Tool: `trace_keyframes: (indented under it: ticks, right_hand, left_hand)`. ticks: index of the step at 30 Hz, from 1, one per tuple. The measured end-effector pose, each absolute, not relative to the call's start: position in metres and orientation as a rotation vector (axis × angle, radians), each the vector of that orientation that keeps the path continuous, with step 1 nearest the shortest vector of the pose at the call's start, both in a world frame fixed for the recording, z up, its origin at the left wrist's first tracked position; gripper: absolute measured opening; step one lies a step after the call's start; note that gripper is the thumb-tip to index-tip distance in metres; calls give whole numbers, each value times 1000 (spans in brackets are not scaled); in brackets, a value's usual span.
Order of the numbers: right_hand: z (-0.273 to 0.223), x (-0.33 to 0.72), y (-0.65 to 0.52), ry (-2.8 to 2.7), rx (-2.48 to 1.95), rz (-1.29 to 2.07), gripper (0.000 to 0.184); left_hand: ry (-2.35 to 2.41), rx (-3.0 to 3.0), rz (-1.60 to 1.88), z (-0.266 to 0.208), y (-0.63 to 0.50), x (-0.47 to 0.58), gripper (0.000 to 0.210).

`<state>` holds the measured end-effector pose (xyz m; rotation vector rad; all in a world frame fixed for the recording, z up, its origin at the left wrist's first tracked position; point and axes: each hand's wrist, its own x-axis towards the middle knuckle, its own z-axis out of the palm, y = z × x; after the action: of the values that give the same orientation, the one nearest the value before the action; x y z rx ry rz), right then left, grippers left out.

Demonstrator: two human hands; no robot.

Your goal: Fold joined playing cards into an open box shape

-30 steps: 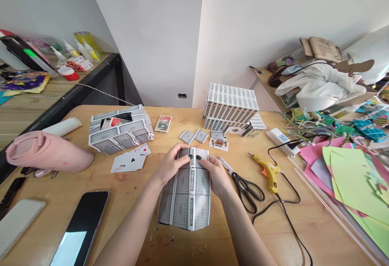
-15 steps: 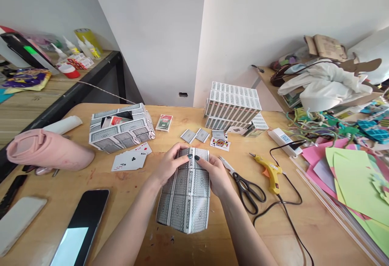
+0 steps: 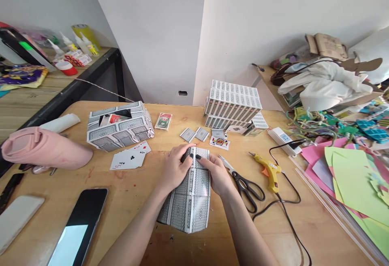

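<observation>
Between my hands is a curved panel of joined playing cards (image 3: 194, 201), grey patterned backs facing up. My left hand (image 3: 177, 166) grips its far left edge, thumb on top near the middle seam. On the far right edge my right hand (image 3: 217, 172) has its thumb pressed on the top card, fingers hidden along the side. Both thumbs rest close together near the far end. Black-handled scissors (image 3: 243, 183) lie just right of my right hand. Beyond the panel are two patterned card pieces (image 3: 195, 134) and a face card (image 3: 219, 142).
At the back left stands a card-covered box (image 3: 121, 126) beside fanned cards (image 3: 129, 159) and a card pack (image 3: 163, 121). Stacked card boxes (image 3: 234, 101) stand back right. A yellow glue gun (image 3: 269, 170) with its cord lies right. A phone (image 3: 79, 225) and pink tumbler (image 3: 51, 148) are left.
My left hand has shifted slightly, its back now covering more of the panel's upper left and its thumb pointing more forward. The right hand stays nearly in place.
</observation>
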<state>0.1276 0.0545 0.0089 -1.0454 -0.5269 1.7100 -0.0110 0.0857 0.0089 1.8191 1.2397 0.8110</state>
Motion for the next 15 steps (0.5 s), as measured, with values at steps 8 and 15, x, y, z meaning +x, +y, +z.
trace_keyframes:
  ticks: [8, 15]
  right_hand:
    - [7, 129, 55, -622, -1043, 1698, 31]
    - [9, 125, 56, -591, -1044, 1635, 25]
  left_hand:
    - [1237, 1876, 783, 11, 85, -11, 41]
    - [1289, 1961, 769, 9, 81, -8, 43]
